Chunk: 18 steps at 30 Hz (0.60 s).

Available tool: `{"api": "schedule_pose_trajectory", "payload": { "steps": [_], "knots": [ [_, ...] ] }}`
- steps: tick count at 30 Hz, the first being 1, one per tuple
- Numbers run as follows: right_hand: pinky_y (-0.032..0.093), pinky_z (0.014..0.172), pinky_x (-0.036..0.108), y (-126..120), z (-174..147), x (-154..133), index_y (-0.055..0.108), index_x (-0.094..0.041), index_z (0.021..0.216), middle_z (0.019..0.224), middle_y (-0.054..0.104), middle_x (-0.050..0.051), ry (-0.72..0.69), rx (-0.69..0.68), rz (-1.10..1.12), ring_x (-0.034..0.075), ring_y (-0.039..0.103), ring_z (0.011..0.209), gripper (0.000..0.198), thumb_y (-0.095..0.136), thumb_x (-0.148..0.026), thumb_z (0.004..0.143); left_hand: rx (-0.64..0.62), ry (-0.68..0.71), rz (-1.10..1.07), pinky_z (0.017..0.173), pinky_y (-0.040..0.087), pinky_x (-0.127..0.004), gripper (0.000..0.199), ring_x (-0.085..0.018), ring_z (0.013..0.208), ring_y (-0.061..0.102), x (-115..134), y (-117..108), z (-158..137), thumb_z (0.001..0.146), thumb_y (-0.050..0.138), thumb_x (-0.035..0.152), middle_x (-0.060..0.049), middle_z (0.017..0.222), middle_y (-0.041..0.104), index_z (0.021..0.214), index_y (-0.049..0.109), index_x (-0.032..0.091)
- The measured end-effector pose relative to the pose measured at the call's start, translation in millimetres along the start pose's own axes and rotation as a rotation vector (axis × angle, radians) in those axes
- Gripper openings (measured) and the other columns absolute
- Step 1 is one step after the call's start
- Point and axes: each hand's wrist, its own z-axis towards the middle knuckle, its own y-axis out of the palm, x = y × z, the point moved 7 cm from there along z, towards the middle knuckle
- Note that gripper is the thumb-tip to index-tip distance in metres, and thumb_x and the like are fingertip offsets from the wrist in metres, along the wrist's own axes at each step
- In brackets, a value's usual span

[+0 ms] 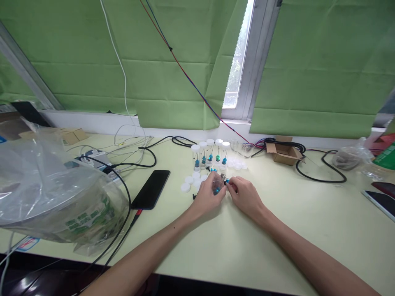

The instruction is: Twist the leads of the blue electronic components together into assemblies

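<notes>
My left hand point(210, 192) is wrapped round a small clear bottle point(218, 182) with something blue inside. Beside it, the fingertips of my right hand point(245, 193) pinch a small blue piece point(227, 181) with a dark part, too small to name. Just beyond both hands stands a row of several clear bottles point(218, 157) with white caps, each holding a blue or green piece with a thin dark stem. Loose white caps point(185, 187) lie left of my left hand. Small blue and black pieces point(212, 169) rest between the row and my hands.
A black phone point(151, 190) with a cable lies left, near a large clear plastic bag point(61, 185). At the back right sit an open cardboard box point(284, 151) and black cables point(321, 180). Translucent pieces point(237, 163) lie beside the bottles. Another device point(381, 202) rests far right.
</notes>
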Motion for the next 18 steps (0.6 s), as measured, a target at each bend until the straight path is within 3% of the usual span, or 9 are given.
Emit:
{"api": "schedule_pose_trajectory", "payload": {
  "steps": [9, 13, 16, 18],
  "knots": [
    [0.035, 0.059, 0.026, 0, 0, 1, 0.052, -0.019, 0.07, 0.069, 0.055, 0.001, -0.01, 0.012, 0.006, 0.015, 0.049, 0.06, 0.02, 0.05, -0.02, 0.091, 0.021, -0.008, -0.009, 0.064, 0.041, -0.026, 0.012, -0.013, 0.071, 0.052, -4, 3, -1, 0.087, 0.055, 0.029, 0.002, 0.08, 0.057, 0.084, 0.045, 0.022],
    [0.034, 0.058, 0.026, 0, 0, 1, 0.053, -0.019, 0.072, 0.07, 0.056, 0.001, -0.018, 0.011, 0.001, 0.015, 0.049, 0.06, 0.016, 0.051, -0.016, 0.088, 0.029, 0.027, -0.03, 0.065, 0.043, -0.026, 0.017, -0.013, 0.07, 0.052, 3, 1, -1, 0.087, 0.058, 0.035, 0.002, 0.081, 0.056, 0.094, 0.048, 0.023],
    [0.034, 0.058, 0.026, -1, 0, 0, 0.052, -0.019, 0.071, 0.069, 0.055, 0.001, -0.02, 0.017, -0.002, 0.015, 0.049, 0.059, 0.019, 0.05, -0.019, 0.09, 0.13, 0.123, -0.07, 0.077, 0.048, -0.028, 0.02, -0.015, 0.084, 0.058, 16, -13, 0, 0.089, 0.058, 0.037, -0.002, 0.092, 0.058, 0.1, 0.049, 0.023],
    [0.035, 0.058, 0.026, -1, 0, -1, 0.052, -0.019, 0.07, 0.069, 0.055, 0.001, -0.013, 0.017, 0.002, 0.015, 0.049, 0.059, 0.021, 0.05, -0.021, 0.091, 0.226, 0.199, -0.06, 0.082, 0.049, -0.03, 0.015, -0.016, 0.093, 0.059, 24, -27, 1, 0.095, 0.048, 0.035, -0.004, 0.099, 0.059, 0.104, 0.05, 0.023]
  ]
}}
